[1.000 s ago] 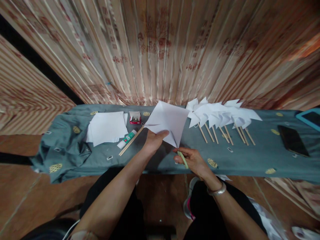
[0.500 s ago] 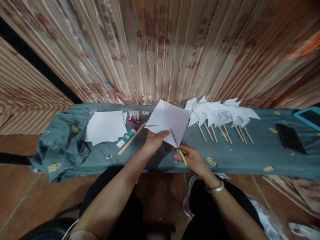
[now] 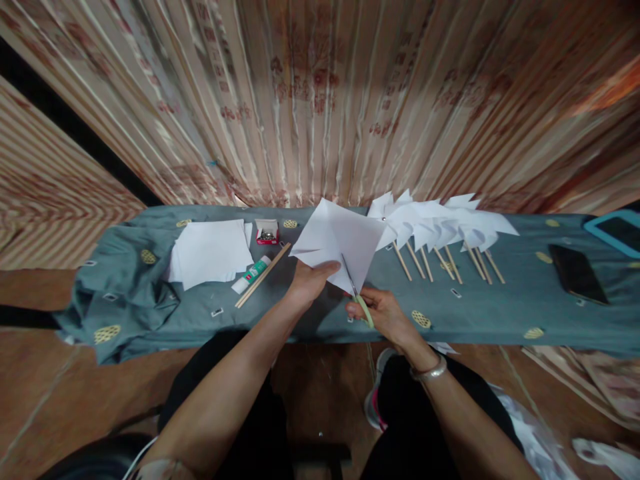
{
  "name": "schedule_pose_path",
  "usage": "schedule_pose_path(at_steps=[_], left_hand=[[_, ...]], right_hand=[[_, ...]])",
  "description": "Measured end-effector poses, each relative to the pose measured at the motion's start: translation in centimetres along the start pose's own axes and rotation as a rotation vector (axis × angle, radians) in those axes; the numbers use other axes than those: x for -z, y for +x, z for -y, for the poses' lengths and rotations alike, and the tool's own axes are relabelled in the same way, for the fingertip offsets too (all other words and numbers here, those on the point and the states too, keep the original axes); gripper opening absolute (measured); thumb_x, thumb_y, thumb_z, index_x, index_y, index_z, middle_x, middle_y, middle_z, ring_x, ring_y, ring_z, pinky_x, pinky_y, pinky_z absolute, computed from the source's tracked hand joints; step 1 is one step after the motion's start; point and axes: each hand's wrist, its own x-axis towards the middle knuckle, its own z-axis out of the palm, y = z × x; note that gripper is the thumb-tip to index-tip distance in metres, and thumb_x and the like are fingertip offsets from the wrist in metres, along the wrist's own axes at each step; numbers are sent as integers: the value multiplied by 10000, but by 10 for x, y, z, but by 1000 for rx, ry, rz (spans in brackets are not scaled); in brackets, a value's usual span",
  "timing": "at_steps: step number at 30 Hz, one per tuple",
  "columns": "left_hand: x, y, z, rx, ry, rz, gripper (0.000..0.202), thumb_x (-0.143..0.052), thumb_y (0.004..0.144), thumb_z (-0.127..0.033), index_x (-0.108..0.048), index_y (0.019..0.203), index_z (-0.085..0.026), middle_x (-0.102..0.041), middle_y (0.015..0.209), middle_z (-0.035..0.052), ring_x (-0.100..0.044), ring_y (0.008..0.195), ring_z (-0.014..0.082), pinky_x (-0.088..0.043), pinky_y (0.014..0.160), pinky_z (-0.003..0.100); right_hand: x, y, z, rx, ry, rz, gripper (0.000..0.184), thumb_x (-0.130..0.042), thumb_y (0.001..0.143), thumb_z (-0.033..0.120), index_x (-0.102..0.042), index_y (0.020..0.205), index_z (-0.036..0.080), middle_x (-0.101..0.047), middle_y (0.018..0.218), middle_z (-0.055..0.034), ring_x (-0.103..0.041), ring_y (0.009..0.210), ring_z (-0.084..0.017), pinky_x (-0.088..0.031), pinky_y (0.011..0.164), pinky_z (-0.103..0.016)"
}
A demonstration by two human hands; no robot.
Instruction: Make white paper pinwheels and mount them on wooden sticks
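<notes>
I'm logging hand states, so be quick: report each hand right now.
Left hand: closed, holding the white paper.
Right hand: closed, holding the green-handled scissors at the near part of that paper.

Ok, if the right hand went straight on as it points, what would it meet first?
Most likely the white sheet: the scissors in the right hand point into its near corner. The left hand lies near that line; depth is unclear.

Dim, diffuse lt. overall; orange glow seen at far R of curtain. Paper stack at L lit brighter than sheet; soft shadow cast on cloth below. Near floor v. dark. Edges stretched, wide-angle; fine detail sl. blurred.
</notes>
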Motion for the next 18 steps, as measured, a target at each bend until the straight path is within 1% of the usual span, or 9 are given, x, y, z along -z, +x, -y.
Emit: schedule_pose_path(at_steps=[4, 9, 11, 14, 18], left_hand=[[-1, 0, 2, 16, 24, -6, 286, -785, 507, -232, -653, 759, -202, -733, 845, 71, -675, 855, 291, -522, 817, 416], [0, -1, 2, 12, 41, 3, 240, -760, 543, -236, -650, 755, -209, -724, 831, 61, -666, 868, 300, -503, 836, 435], [0, -1, 1, 15, 39, 4, 221, -762, 551, -224, -648, 741, -214, -726, 821, 53, -660, 869, 300, -499, 840, 435], [-1, -1, -1, -2, 21, 1, 230, -758, 545, -194, -642, 742, -220, -724, 819, 45, -657, 862, 279, -501, 832, 408], [-1, -2, -1, -8, 24, 5, 250, -751, 525, -183, -642, 749, -206, -706, 780, 39, -652, 781, 243, -510, 751, 359]], right_hand=[[1, 0, -1, -2, 21, 11, 380, -790, 677, 510, -706, 816, 166, -609, 658, 16, -514, 584, -111, -379, 537, -231], [0, 1, 0, -10, -21, -10, 393, -789, 664, 535, -660, 696, 165, -605, 608, 14, -505, 561, -106, -359, 511, -223], [0, 0, 2, -6, -26, -14, 399, -791, 658, 538, -651, 682, 165, -609, 598, 12, -506, 557, -105, -359, 509, -221], [-2, 0, 5, -13, 6, -12, 399, -795, 648, 536, -659, 710, 166, -608, 596, 16, -504, 551, -103, -368, 514, -222], [-2, -1, 4, -3, 5, -18, 393, -794, 645, 536, -654, 696, 172, -601, 601, 22, -496, 546, -102, -366, 514, -224]])
